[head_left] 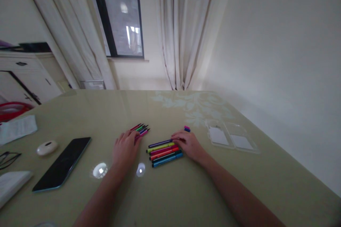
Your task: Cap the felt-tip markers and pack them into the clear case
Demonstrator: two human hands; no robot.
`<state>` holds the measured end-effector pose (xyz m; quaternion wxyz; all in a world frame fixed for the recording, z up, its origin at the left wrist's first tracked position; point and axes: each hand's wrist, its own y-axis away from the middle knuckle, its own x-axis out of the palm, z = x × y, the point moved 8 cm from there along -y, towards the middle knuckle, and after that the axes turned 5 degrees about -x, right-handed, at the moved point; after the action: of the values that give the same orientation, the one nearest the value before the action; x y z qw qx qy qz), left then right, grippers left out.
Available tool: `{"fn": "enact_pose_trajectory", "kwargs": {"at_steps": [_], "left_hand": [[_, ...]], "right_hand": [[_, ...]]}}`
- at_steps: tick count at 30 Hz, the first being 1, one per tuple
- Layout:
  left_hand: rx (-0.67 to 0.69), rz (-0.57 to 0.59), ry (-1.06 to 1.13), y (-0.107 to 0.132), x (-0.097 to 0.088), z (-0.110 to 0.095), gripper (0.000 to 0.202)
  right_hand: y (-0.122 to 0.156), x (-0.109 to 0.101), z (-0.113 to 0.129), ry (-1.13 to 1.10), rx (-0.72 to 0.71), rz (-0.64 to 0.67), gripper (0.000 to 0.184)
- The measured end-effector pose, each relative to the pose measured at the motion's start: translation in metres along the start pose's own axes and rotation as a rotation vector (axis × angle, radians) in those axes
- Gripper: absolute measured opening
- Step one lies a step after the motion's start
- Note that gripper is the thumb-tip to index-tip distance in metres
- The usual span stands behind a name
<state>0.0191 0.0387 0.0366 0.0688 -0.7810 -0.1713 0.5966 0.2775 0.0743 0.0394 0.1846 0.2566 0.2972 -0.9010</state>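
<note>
My left hand is curled over a bunch of thin felt-tip pens, whose dark tips point away to the right; the fingers partly hide them. To the right lies a row of capped markers in yellow-green, magenta, orange-red, dark and blue, side by side on the table. My right hand is at their right end, fingers bent and closed around the end of a dark purple marker at the far side of the row. Small pink and blue ends show just beyond that hand.
An open clear plastic case with white inserts lies to the right on the glossy table. On the left are a black phone, a white oval case, a white box, glasses and a folded cloth.
</note>
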Motion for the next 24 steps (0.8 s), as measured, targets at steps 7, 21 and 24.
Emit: {"fn": "enact_pose_trajectory", "kwargs": {"at_steps": [7,21,24], "left_hand": [[0.039,0.027,-0.003,0.001,0.01,-0.002,0.029],[0.196,-0.054,0.376,0.009,0.003,-0.031,0.023],[0.231,-0.104,0.377,0.011,-0.001,-0.034,0.025]], "right_hand": [[0.006,-0.06,-0.03,0.194,0.088,-0.354,0.022],[0.003,-0.05,-0.05,0.679,0.303,-0.02,0.021],[0.003,-0.051,-0.052,0.586,0.302,-0.039,0.016]]}}
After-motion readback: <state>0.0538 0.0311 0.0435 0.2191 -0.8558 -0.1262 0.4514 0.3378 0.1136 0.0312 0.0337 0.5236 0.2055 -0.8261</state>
